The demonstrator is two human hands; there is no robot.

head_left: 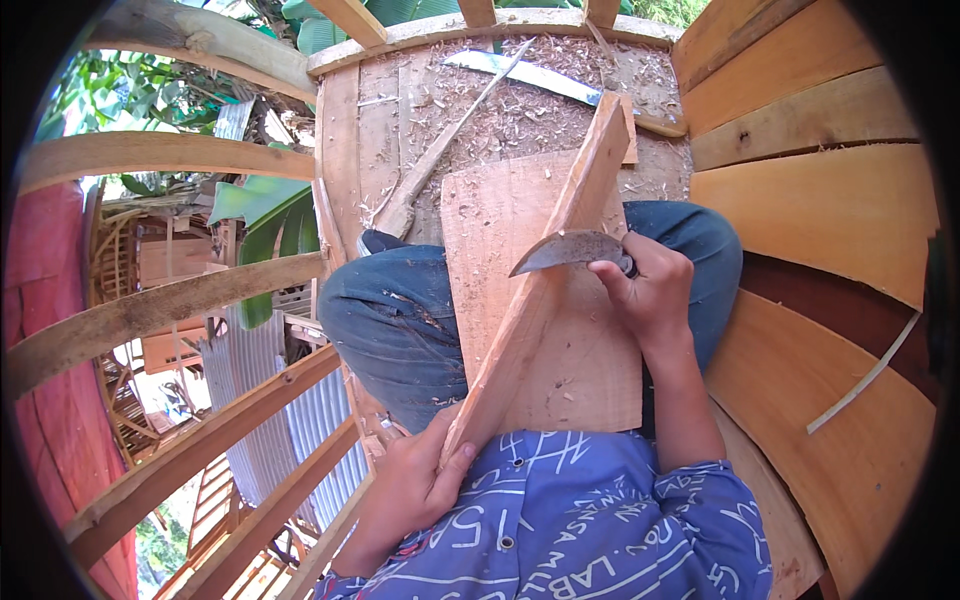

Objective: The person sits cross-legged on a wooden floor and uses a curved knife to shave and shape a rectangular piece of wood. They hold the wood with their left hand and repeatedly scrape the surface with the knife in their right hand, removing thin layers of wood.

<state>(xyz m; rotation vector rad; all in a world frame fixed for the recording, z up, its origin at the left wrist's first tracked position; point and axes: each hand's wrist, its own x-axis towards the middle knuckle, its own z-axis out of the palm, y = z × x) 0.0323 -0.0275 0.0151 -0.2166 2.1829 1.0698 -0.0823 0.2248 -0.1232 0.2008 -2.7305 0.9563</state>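
My left hand point(425, 475) is closed round the near end of a long wooden plank point(520, 335), close to my belly. The plank slants up and away to the right, standing on its edge over a wide flat board point(490, 215) that lies across my lap. In my right hand point(650, 280) is a knife point(565, 250) with a broad curved blade, gripped by its dark handle. Its blade points left and lies across the plank's upper edge around mid-length; whether it cuts into the wood I cannot tell.
Wood shavings point(560, 125) cover the floor ahead. A machete point(525, 75) and a tapered stick point(430, 165) lie there. Plank walls point(810, 210) stand at the right. Spaced wooden rails point(170, 300) run along the left, with corrugated metal roofing point(245, 400) below.
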